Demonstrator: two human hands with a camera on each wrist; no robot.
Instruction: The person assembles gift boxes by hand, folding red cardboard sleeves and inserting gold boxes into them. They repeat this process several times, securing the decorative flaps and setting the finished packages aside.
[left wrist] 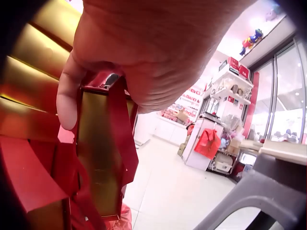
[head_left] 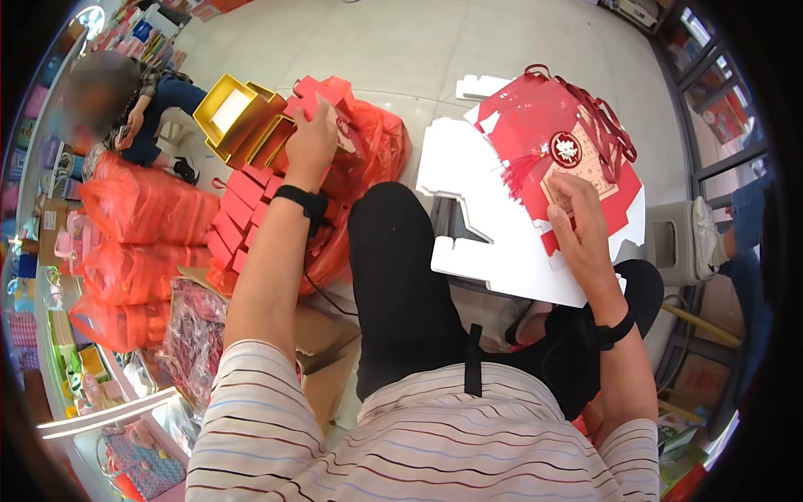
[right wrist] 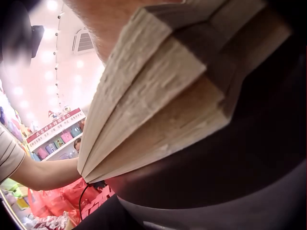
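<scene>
My left hand [head_left: 311,146] is over a pile of boxes and grips a red box with gold sides [left wrist: 100,148]. In the left wrist view its fingers curl over the box's upper end, and a dark red ribbon [left wrist: 120,129] hangs down along it. On the other side, my right hand [head_left: 581,226] lies with extended fingers over a red gift bag [head_left: 523,121], at a cream patterned card [head_left: 590,180]. A round red emblem [head_left: 565,150] and a red tassel [head_left: 525,176] lie by its fingertips. White cut-out boards [head_left: 502,259] are stacked underneath.
Open gold boxes [head_left: 227,113] and several red boxes [head_left: 238,213] are piled at the left, beside a red plastic bag [head_left: 386,134]. Filled red bags [head_left: 142,213] stand farther left, near a seated person [head_left: 159,109]. A light stool [head_left: 673,238] stands at the right.
</scene>
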